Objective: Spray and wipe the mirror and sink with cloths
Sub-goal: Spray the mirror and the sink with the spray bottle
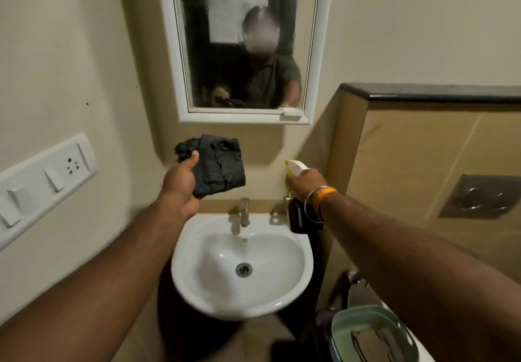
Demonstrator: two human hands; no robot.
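A small bathroom is seen from above, looking down over two outstretched bare arms. A white-framed mirror (242,43) is fixed to the wall at upper centre of the frame, and a white sink (197,291) with a steel tap (244,211) sits below it at lower centre.

The left hand (180,187), left of centre, is closed around a bunched dark cloth (217,168), with the thumb pressed over its upper edge; the cloth is held up in the air between mirror and sink, touching neither. The right hand (304,182), just right of centre, is wrapped around the white and yellow head of a spray bottle (296,167), whose dark body (303,219) hangs below the wrist beside the sink's right rim. The nozzle appears to be aimed toward the wall under the mirror.

Judged from the fogged, speckled look of the glass, the mirror seems already sprayed, so the wiping step appears to be in hand. The next move would call for the cloth to be lifted to the glass and pressed flat against it.

Whether a finger rests on the trigger cannot be told, as the fingers are hidden behind the hand. The reflection is dim and partly blurred. A pale bin (372,336) at lower right is cut off by the frame edge, and no second cloth can be made out.
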